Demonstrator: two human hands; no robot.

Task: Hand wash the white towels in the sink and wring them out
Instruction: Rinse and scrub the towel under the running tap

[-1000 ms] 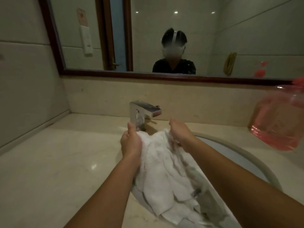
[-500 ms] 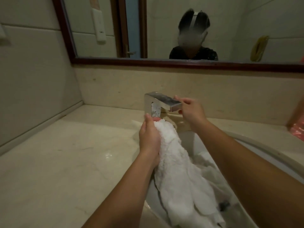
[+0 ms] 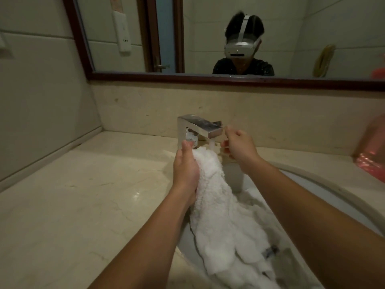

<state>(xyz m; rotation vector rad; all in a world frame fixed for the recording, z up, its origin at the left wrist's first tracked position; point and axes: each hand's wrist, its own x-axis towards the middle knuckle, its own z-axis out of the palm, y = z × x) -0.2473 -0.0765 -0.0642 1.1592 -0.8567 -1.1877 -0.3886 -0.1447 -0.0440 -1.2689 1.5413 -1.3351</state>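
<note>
Two hands are over the sink (image 3: 325,184). Your left hand (image 3: 186,166) grips the top end of the white towel (image 3: 220,209), fingers curled tight round the bunched cloth and thumb pointing up. The towel hangs from that grip in a thick roll and runs down into the basin, where its lower part lies heaped at the near side. Its top end sits just under the spout of the faucet (image 3: 200,126). A thin stream of water (image 3: 212,145) falls onto it.

Your right hand (image 3: 239,146) is just right of the spout end, holding nothing. Its fingers are loosely curled, with thumb and forefinger apart. Cannot tell if a fingertip touches the metal.

A metal drain plug (image 3: 270,250) shows beside the towel, low in the basin. A pink bottle (image 3: 373,157) stands on the counter (image 3: 83,205) at the far right, partly cut off. The mirror (image 3: 208,28) behind shows a person in a white headset (image 3: 241,45).
</note>
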